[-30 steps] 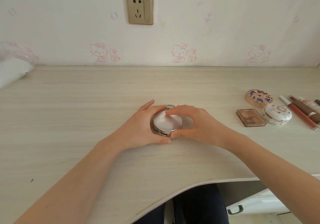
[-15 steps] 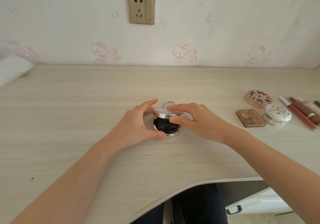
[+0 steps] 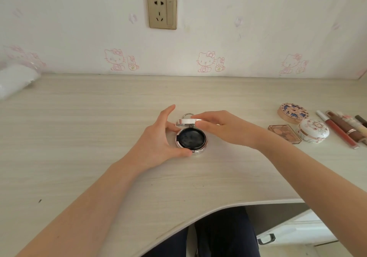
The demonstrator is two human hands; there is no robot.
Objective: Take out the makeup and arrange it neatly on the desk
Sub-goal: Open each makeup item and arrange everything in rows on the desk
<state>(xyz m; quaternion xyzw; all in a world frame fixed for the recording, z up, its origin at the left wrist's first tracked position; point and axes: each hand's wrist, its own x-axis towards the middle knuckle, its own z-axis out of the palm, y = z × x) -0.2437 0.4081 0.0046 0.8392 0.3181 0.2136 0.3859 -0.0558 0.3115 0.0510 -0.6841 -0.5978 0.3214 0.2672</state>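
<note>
A round silver compact (image 3: 191,140) lies open in the middle of the pale wooden desk (image 3: 99,129), showing a black inner disc. My left hand (image 3: 158,139) grips its base from the left, thumb at the front edge. My right hand (image 3: 220,127) pinches the raised lid (image 3: 188,122), which stands lifted at the back hinge with a small metal ring behind it. At the right of the desk lie more makeup pieces: a patterned round compact (image 3: 293,112), a white floral compact (image 3: 312,131), a brown square palette (image 3: 284,133) and several lip tubes (image 3: 341,129).
A white bag (image 3: 15,82) lies at the far left by the wall. A wall socket (image 3: 161,10) sits above the desk. The desk's front edge curves inward above my lap, with a white drawer (image 3: 294,231) under it at the right.
The compact was closed under both hands one second ago. My right hand has since lifted the lid up and back, exposing the black inside, while my left hand kept the base in place.
</note>
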